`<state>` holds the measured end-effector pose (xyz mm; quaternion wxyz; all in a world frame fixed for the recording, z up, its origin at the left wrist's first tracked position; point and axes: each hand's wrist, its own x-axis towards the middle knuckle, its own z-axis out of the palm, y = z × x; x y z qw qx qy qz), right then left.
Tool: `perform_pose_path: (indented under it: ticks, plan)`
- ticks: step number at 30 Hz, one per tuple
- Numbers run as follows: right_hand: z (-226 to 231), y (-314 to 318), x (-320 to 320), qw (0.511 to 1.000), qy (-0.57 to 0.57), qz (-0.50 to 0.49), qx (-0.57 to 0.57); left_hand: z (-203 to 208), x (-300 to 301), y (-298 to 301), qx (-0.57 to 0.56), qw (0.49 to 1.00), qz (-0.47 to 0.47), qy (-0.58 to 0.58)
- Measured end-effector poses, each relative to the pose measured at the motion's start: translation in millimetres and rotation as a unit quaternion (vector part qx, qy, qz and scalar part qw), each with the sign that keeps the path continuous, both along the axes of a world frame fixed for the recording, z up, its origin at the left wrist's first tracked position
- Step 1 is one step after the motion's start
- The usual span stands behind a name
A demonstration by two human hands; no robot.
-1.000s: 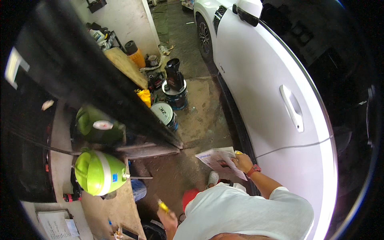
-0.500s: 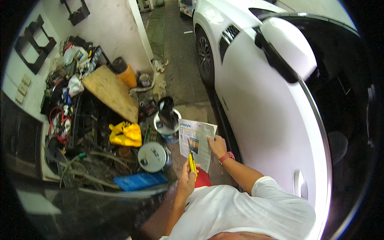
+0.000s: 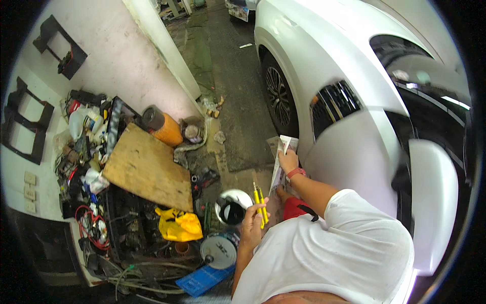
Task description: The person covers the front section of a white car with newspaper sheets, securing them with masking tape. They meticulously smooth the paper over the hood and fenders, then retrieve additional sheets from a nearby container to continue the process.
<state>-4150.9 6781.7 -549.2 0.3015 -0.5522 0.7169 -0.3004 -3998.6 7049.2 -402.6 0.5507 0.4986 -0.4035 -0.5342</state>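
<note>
My left hand [image 3: 250,226] is closed around a yellow utility knife [image 3: 260,206], its tip pointing up and away from me. With my right hand [image 3: 288,161] I grip a sheet of newspaper [image 3: 276,177] by its upper edge. The paper hangs almost edge-on, so its printed face is mostly hidden. A red watch [image 3: 295,173] is on my right wrist. Close beyond that hand are the front wheel [image 3: 278,93] and the dull white door panel [image 3: 349,157] of a white car.
Left of me stand a lidded bucket [image 3: 217,252] and an open white pail [image 3: 223,200]. A yellow plastic bag [image 3: 179,225], a wooden board [image 3: 149,167] and a blue panel [image 3: 205,280] lie among the clutter. The car's mirror [image 3: 434,205] juts out at right.
My view has shifted toward the car's front wheel. My right hand has moved forward with the newspaper, which has turned from facing me to nearly edge-on. The knife stays in my left hand.
</note>
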Motion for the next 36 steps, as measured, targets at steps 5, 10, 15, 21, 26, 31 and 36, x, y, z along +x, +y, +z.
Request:
perform_pose_path:
  ticks: [5,10,15,21,26,31,36]
  plan:
    - [-36.7,-160.0,49.7,0.999,-0.017,-0.009,0.045,-19.7,55.4,-172.9,0.085,0.99,0.106,0.024]
    - [-8.9,-283.0,121.2,0.993,-0.073,-0.001,0.092,-14.1,128.9,-331.1,0.075,0.979,0.191,0.01]
    - [16.9,-413.2,207.8,0.981,-0.176,0.063,0.049,-21.8,201.0,-501.8,0.055,0.966,0.222,-0.125]
    - [89.8,-579.1,304.4,0.9,-0.36,0.127,0.208,-17.3,301.0,-718.7,0.041,0.931,0.139,-0.334]
    - [142.4,-700.9,372.6,0.846,-0.476,0.08,0.227,18.6,371.5,-879.8,-0.077,0.892,0.078,-0.439]
    - [146.5,-845.2,427.6,0.851,-0.483,0.045,0.202,9.2,446.1,-1035.7,-0.13,0.857,0.027,-0.498]
    - [139.4,-1013.3,448.9,0.906,-0.419,-0.016,0.058,-10.9,510.1,-1208.2,-0.137,0.841,0.038,-0.521]
